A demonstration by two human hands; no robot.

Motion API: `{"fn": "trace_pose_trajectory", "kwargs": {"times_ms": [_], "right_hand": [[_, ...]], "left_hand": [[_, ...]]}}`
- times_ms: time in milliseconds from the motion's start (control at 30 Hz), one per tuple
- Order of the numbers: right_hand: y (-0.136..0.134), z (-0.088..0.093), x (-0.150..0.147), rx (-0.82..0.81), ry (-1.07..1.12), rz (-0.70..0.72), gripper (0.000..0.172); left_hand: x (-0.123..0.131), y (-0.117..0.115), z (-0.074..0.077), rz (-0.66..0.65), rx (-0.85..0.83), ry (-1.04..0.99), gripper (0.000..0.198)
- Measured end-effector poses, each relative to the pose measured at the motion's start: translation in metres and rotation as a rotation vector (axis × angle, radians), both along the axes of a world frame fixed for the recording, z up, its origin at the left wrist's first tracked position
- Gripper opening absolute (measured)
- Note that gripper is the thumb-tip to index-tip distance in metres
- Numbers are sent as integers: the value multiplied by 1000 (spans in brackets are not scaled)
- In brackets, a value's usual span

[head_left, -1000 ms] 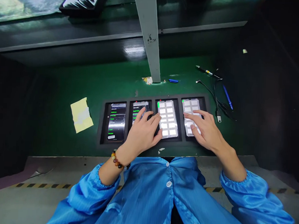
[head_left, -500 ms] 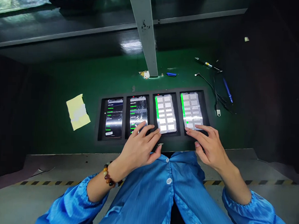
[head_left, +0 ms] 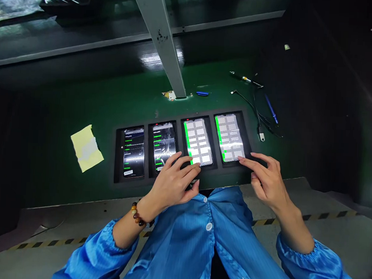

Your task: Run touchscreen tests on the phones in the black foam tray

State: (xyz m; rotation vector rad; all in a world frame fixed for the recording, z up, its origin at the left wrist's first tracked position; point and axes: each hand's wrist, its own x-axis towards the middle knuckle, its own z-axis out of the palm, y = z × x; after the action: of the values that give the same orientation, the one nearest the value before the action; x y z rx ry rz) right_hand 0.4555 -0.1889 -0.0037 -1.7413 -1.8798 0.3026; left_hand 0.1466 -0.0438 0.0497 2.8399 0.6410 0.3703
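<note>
- Progress, from screens: third phone (head_left: 199, 138) and fourth phone (head_left: 231, 135) both lit with a white and grey grid, green strip down the left edge of each
- Looks like only that left-edge part is done on both; rest of each grid not green, so most of it appears left
- First phone (head_left: 134, 151) and second phone (head_left: 162, 140) show dark screens with green text lines, neither has a grid; can't tell whether anything is left on them
- All four phones lie in a row, each in its own slot of the black tray (head_left: 116, 163) on the green table (head_left: 113, 101)
- Left hand (head_left: 173, 183): fingers spread and slightly bent, grasping nothing, tips at lower end of third phone, other fingers overlapping second phone's lower right; can't tell if pressing or just above
- Right hand (head_left: 271, 182): loose, grasping nothing, index finger reaching to fourth phone's lower right corner, thumb apart from it; contact pressure can't be told
- Around: yellow paper (head_left: 80, 145) left of tray, cable (head_left: 254, 104) and blue pen (head_left: 271, 109) beyond it to the right
</note>
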Motion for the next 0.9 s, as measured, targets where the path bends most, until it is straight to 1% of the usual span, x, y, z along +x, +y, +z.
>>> {"fn": "trace_pose_trajectory", "kwargs": {"times_ms": [200, 300, 400, 600, 900], "right_hand": [[-10, -3, 11, -3, -6, -46, 68], [-9, -2, 12, 5, -3, -48, 67], [-5, 0, 12, -7, -8, -55, 64], [15, 5, 14, -25, 11, -43, 61], [54, 6, 24, -70, -28, -38, 54]], "left_hand": [[22, 5, -7, -95, -61, 4, 29], [29, 8, -10, -142, -101, 34, 33], [32, 13, -9, -167, -129, 66, 36], [36, 29, -4, -104, -140, 100, 40], [45, 57, -5, -17, -127, 128, 45]]}}
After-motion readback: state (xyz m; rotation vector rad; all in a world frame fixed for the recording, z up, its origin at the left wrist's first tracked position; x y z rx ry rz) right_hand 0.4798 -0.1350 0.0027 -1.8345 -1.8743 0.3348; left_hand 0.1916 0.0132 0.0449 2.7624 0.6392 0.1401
